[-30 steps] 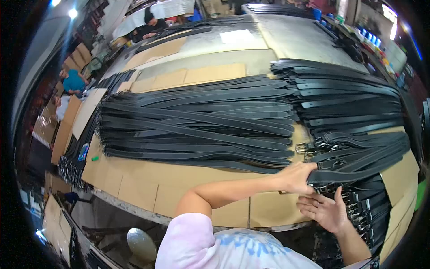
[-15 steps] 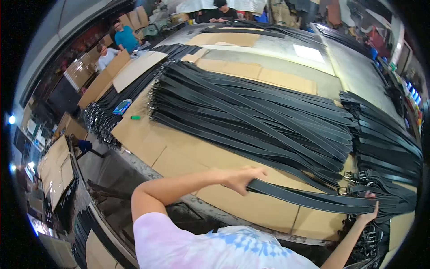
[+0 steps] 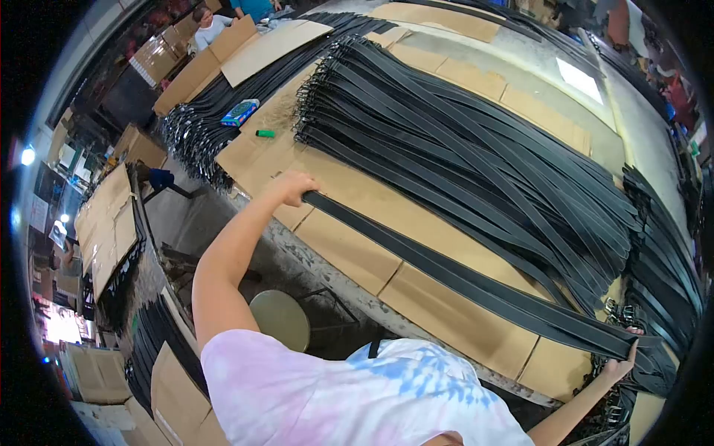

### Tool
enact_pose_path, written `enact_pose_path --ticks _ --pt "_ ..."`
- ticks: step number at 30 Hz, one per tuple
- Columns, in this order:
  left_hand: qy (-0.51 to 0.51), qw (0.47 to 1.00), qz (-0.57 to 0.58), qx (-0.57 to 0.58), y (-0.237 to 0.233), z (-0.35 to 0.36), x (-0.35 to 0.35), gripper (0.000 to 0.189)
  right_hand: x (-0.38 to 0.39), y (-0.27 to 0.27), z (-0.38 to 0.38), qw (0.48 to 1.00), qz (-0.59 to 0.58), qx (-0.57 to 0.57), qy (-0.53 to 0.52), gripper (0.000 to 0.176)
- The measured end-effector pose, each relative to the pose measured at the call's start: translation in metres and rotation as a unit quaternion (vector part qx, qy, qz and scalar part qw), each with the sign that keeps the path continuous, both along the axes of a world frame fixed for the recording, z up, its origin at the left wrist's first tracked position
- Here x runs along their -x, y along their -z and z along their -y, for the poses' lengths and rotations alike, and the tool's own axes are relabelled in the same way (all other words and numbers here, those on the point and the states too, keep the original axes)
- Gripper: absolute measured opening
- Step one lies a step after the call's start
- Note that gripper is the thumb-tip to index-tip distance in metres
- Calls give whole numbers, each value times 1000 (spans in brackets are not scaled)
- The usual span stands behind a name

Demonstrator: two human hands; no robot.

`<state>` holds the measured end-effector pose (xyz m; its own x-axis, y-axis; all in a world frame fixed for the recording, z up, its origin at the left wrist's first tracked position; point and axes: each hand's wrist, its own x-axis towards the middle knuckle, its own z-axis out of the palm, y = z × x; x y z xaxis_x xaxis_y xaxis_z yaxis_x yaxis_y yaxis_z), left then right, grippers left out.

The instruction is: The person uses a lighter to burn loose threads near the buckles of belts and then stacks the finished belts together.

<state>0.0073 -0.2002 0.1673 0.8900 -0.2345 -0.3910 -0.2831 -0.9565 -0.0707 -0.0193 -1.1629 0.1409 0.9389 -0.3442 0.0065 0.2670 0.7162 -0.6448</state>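
Several long black straps lie stretched in a bundle across the cardboard near the table's front edge. My left hand is closed round their left end. At the far right, my right hand grips the same bundle, its fingers partly hidden by the straps. Behind the bundle lies a wide pile of black belts, with metal buckles at its left end. Beside my right hand are more belts with buckles.
A green marker and a blue box are at the upper left. A round stool stands below the table edge. More belts lie at the right. A person is at the far upper left, another partly visible beside.
My left hand has moved left and away from my right hand, drawing the straps out long over the cardboard. The head view has shifted and turned.
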Motion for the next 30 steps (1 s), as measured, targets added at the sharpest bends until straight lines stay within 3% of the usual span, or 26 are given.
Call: enact_pose_path --ticks 2,3,5,7,11,14,15,16,17,19,22,25,26,27,28,29,30 --pt "-62 997 -10 -32 -11 -23 -4 35 7 8 -35 1000 -20 14 -13 39" --pt "-47 997 -8 -63 -8 -44 -8 36 12 10 -54 999 -38 25 -29 41" --pt "-29 995 -17 -89 0 -72 -22 38 11 1 -105 985 -141 -6 97 42" --pt "-66 978 -48 -190 -4 -87 -32 44 11 16 -112 982 -166 -25 81 42" --pt "-99 969 -61 -217 -1 -87 -51 48 8 45 -101 970 -217 -53 91 41" --pt "-79 949 -83 -295 33 -93 -61 43 16 65 -101 970 -240 -9 43 40" --pt "-75 944 -14 -322 62 -105 -53 47 19 79 -101 970 -241 17 18 38" --pt "-70 933 56 -347 89 -116 -48 53 19 95 -103 949 -300 -14 91 35" --pt "-63 936 55 -342 99 -110 -47 53 19 107 -104 919 -356 -45 164 33" --pt "-183 944 -51 -269 114 -100 -35 74 25 123 -105 913 -363 -14 186 31" --pt "-183 953 1 -241 131 -89 -13 88 29 136 -94 916 -365 -1 169 31" --pt "-179 948 37 -260 144 -82 -11 88 24 144 -67 938 -327 44 104 32" --pt "-133 949 92 -270 143 -77 -5 77 24 147 -53 938 -324 64 107 32" --pt "-89 955 161 -231 162 -95 -1 61 11 105 -99 915 -369 69 151 31" --pt "-135 973 156 -108 137 -74 0 49 10 100 -98 920 -367 32 133 31" --pt "-156 971 154 -99 123 -59 2 54 11 92 -106 935 -321 100 113 30" --pt "-100 965 200 -136 157 -89 5 61 13 84 -111 931 -310 136 132 29"
